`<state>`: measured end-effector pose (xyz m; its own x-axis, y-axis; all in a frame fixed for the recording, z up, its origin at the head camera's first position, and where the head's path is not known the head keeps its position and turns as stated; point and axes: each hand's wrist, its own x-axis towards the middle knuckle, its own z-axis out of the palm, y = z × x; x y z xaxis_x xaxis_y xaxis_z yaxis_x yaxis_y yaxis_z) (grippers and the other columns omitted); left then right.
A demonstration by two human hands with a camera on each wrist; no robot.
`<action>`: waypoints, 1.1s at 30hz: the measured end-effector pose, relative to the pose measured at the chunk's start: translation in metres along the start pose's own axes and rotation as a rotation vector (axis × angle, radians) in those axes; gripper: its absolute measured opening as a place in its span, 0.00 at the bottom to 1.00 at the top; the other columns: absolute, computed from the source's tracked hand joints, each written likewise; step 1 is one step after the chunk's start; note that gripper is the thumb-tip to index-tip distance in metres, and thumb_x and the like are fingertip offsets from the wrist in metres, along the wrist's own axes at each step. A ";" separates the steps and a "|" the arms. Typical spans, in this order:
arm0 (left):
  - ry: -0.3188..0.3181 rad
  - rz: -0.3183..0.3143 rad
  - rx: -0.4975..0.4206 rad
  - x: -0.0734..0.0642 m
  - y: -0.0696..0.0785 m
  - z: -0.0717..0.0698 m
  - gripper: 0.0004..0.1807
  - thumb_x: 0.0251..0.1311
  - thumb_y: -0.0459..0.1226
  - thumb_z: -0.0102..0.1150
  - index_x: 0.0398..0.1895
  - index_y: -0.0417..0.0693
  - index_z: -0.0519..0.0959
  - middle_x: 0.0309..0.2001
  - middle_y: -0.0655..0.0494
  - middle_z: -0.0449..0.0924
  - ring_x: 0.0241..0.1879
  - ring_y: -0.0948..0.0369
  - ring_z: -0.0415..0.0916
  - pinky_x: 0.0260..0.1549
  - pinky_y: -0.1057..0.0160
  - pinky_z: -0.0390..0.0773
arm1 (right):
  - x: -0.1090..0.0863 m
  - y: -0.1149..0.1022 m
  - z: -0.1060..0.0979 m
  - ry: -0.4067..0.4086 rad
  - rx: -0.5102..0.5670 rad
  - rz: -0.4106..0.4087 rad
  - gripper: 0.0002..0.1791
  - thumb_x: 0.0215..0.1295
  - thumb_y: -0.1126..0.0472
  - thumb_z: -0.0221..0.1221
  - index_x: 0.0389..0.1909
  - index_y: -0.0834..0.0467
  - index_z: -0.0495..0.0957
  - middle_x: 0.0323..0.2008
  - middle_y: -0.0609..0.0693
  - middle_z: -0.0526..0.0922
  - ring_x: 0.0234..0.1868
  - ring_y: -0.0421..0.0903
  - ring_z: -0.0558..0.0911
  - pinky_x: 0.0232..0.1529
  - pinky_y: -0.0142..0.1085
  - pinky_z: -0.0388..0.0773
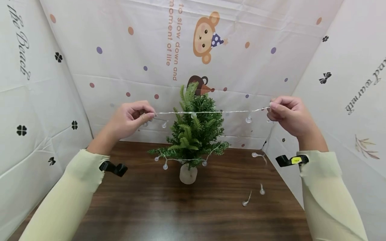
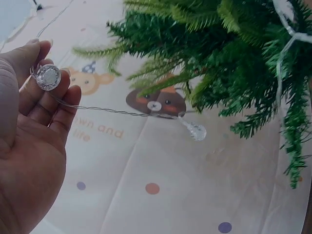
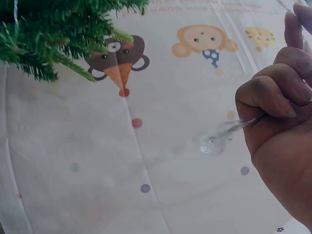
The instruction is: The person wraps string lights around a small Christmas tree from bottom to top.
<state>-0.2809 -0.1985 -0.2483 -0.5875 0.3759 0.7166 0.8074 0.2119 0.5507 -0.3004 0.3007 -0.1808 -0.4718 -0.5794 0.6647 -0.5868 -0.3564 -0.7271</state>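
A string of lights (image 1: 223, 111) with clear round bulbs is stretched nearly level across the upper part of a small artificial Christmas tree (image 1: 199, 127). At its left end my left hand (image 1: 132, 117) pinches the wire between thumb and index finger. One bulb (image 2: 48, 77) lies against those fingers in the left wrist view, and another bulb (image 2: 196, 131) dangles toward the branches. My right hand (image 1: 287, 113) pinches the wire to the right of the tree, its other fingers curled in. A bulb (image 3: 212, 145) hangs below it. More of the string droops across the lower branches.
The tree's pale round base (image 1: 188, 174) stands on a dark wooden table (image 1: 135, 201). Loose bulbs (image 1: 261, 190) of the string lie on the table at right. Printed white cloth (image 1: 120, 60) walls the table at the back and both sides.
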 end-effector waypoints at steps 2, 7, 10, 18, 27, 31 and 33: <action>-0.027 0.046 -0.012 -0.004 0.003 0.003 0.07 0.68 0.26 0.60 0.38 0.45 0.84 0.30 0.56 0.76 0.22 0.63 0.68 0.17 0.65 0.67 | -0.007 0.001 0.003 -0.019 0.041 -0.024 0.19 0.70 0.85 0.36 0.31 0.76 0.76 0.21 0.51 0.53 0.21 0.45 0.52 0.24 0.38 0.49; -0.091 0.137 -0.002 -0.012 0.013 0.012 0.12 0.66 0.23 0.61 0.40 0.50 0.85 0.32 0.60 0.78 0.25 0.64 0.68 0.20 0.66 0.67 | -0.024 0.003 0.008 -0.055 0.140 -0.080 0.18 0.70 0.86 0.34 0.30 0.77 0.73 0.21 0.51 0.53 0.21 0.45 0.52 0.24 0.37 0.46; -0.114 0.178 0.031 -0.015 0.018 0.018 0.15 0.65 0.23 0.62 0.42 0.54 0.86 0.34 0.63 0.80 0.27 0.66 0.67 0.21 0.66 0.65 | -0.034 0.006 0.008 -0.064 0.214 -0.124 0.16 0.70 0.85 0.35 0.29 0.78 0.70 0.21 0.51 0.54 0.21 0.45 0.52 0.23 0.35 0.45; -0.169 0.256 0.086 -0.022 0.027 0.032 0.18 0.61 0.22 0.64 0.45 0.54 0.86 0.38 0.63 0.84 0.34 0.69 0.73 0.32 0.69 0.72 | -0.045 0.009 0.007 -0.091 0.358 -0.182 0.13 0.72 0.82 0.36 0.31 0.80 0.68 0.23 0.55 0.57 0.23 0.45 0.52 0.25 0.31 0.47; -0.226 0.419 0.196 -0.021 0.027 0.060 0.17 0.58 0.22 0.68 0.49 0.45 0.85 0.40 0.55 0.85 0.35 0.68 0.75 0.34 0.70 0.77 | -0.063 0.008 -0.005 -0.068 0.366 -0.159 0.16 0.72 0.82 0.33 0.25 0.75 0.62 0.22 0.53 0.54 0.22 0.46 0.52 0.25 0.32 0.46; -0.229 0.458 0.298 -0.021 0.032 0.073 0.15 0.59 0.25 0.69 0.48 0.44 0.84 0.42 0.57 0.85 0.40 0.65 0.79 0.39 0.68 0.80 | -0.071 0.010 -0.017 -0.045 0.383 -0.117 0.18 0.73 0.80 0.30 0.23 0.71 0.60 0.22 0.53 0.54 0.22 0.45 0.51 0.25 0.32 0.45; -0.211 0.471 0.358 -0.023 0.037 0.080 0.14 0.60 0.27 0.69 0.48 0.45 0.84 0.42 0.57 0.85 0.42 0.63 0.81 0.42 0.67 0.81 | -0.074 0.010 -0.023 -0.038 0.399 -0.098 0.19 0.74 0.79 0.28 0.24 0.71 0.61 0.22 0.53 0.54 0.21 0.45 0.51 0.25 0.32 0.44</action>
<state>-0.2335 -0.1271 -0.2789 -0.1704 0.6648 0.7273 0.9668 0.2553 -0.0068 -0.2869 0.3568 -0.2332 -0.3973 -0.5529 0.7324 -0.3230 -0.6628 -0.6756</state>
